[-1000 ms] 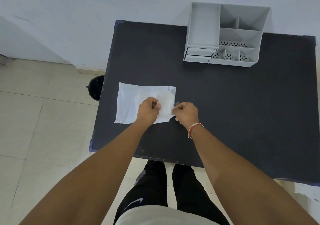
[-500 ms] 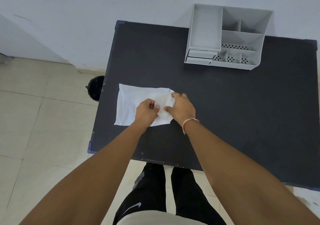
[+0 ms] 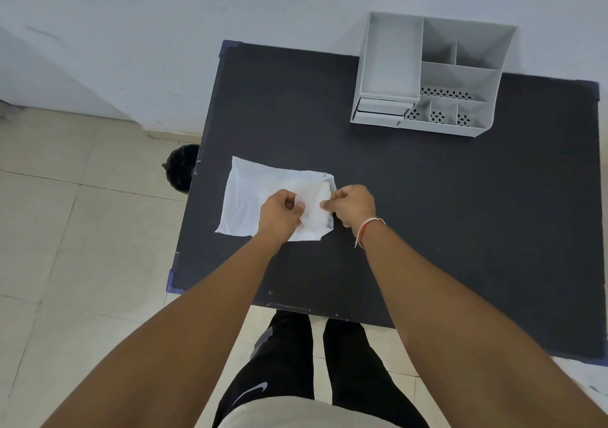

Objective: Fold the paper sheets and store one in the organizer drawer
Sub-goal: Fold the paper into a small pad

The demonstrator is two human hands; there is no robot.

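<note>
A white paper sheet (image 3: 250, 197) lies crumpled on the left part of the black table (image 3: 460, 213). A smaller folded piece of paper (image 3: 316, 207) rests on its right end. My left hand (image 3: 279, 212) pinches that folded piece at its left side, fingers curled. My right hand (image 3: 353, 205) pinches its right edge. A grey organizer (image 3: 434, 75) stands at the table's far edge, and its small drawers (image 3: 381, 110) at the lower left front look shut.
A black bin (image 3: 181, 167) stands on the tiled floor just left of the table. A white wall runs behind the table. My legs are at the table's near edge.
My right hand moved in over the paper's right end, then drew back to its right edge. The right end now looks folded up into a smaller raised piece.
</note>
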